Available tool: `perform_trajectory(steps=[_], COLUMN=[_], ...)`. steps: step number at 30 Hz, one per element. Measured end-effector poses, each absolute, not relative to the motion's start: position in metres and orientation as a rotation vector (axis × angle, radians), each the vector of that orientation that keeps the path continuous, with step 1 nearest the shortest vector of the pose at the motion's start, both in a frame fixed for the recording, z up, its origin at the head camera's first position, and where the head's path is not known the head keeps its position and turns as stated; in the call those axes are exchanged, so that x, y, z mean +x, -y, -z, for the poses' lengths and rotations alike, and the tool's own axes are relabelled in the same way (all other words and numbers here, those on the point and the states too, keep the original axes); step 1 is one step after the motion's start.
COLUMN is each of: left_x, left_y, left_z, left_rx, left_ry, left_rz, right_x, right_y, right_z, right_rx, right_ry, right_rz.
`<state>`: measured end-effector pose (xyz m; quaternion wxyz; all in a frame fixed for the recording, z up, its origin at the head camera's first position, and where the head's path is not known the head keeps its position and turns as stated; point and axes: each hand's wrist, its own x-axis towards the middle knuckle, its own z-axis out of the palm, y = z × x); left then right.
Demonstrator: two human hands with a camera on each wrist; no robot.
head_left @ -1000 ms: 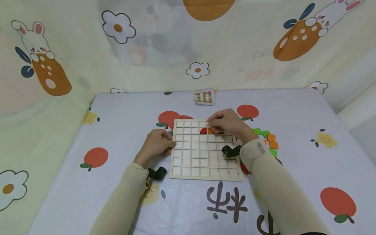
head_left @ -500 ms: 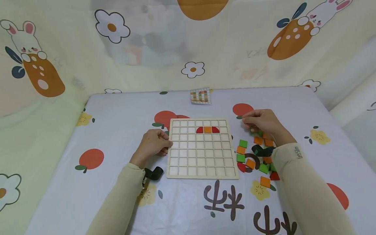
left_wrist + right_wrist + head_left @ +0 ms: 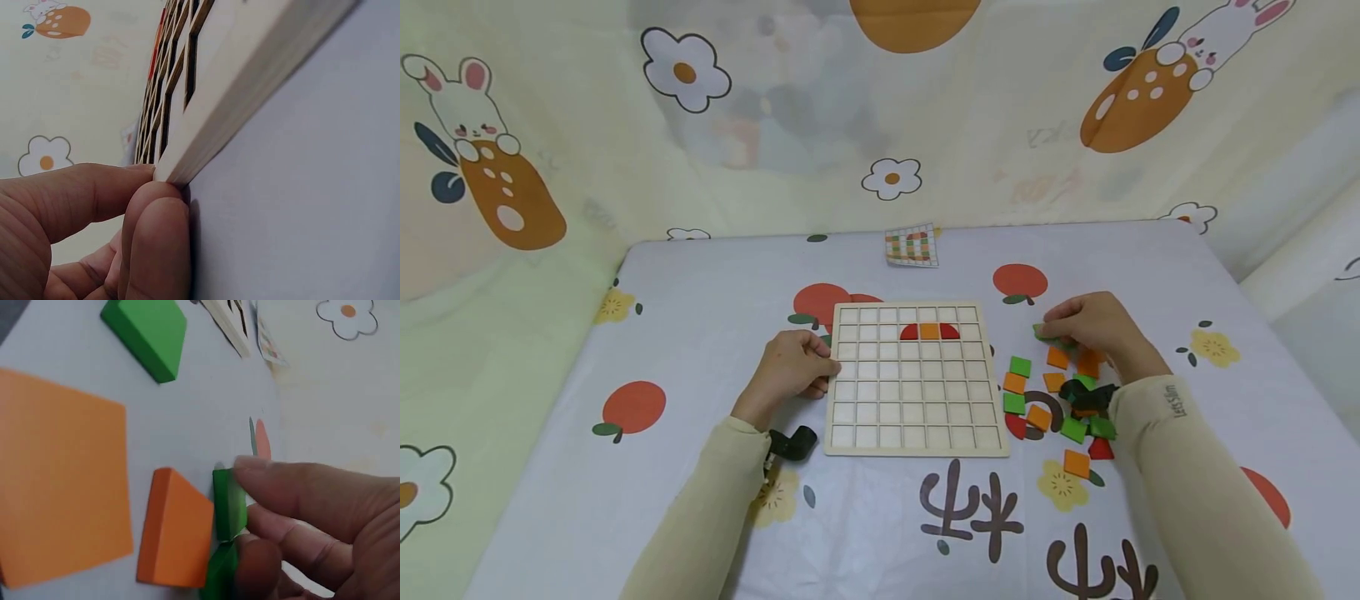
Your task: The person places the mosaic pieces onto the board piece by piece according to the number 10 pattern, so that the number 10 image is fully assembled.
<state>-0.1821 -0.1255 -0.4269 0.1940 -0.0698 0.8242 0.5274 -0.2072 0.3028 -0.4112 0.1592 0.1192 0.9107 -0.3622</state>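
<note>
My left hand point(image 3: 788, 365) pinches the left edge of a light wooden grid board point(image 3: 917, 414), thumb and fingers at its rim in the left wrist view. An orange square tile point(image 3: 929, 332) sits in the board's second row between two red rounded tiles point(image 3: 910, 332). Right of the board, my right hand point(image 3: 1103, 329) reaches down to the loose tiles. There its thumb and a finger pinch a small green tile point(image 3: 229, 503), partly hidden behind the fingers. Against that tile's lower end lies another green tile point(image 3: 220, 573), with an orange tile point(image 3: 176, 532) close beside.
Several orange, green and red tiles lie scattered right of the board, among them a green tile point(image 3: 1020, 367) and an orange tile point(image 3: 1077, 463) nearer the front. Behind the board stands a small patterned card point(image 3: 912, 246). A printed curtain point(image 3: 790, 150) hangs beyond the table.
My right hand has left the orange and red tiles on the board, moved right to the loose tiles and taken hold of a green one. The left hand keeps its grip on the edge.
</note>
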Motion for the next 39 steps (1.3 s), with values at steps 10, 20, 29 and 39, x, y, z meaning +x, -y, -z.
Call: perform_trajectory(steps=[10,20,29,39], left_x=[-0.182,-0.181,-0.180,-0.181], left_y=[0.124,0.125,0.124,0.124], left_z=[0.426,0.426,0.425,0.425], left_rx=[-0.204,-0.219,-0.209,-0.213], left_ry=[-2.327,-2.327,-2.328,-2.331], left_rz=[-1.462,-1.461,-1.460,-1.460], right_x=[-0.202,-0.201,-0.204,-0.199], right_y=[-0.292,-0.287,-0.285,-0.268], right_z=[0.400,0.397,0.403,0.407], right_rx=[0.411,0.400,0.428,0.412], right_ry=[-2.661,-2.634,-2.475,-2.216], right_rz=[0.864,0.898,1.263,1.599])
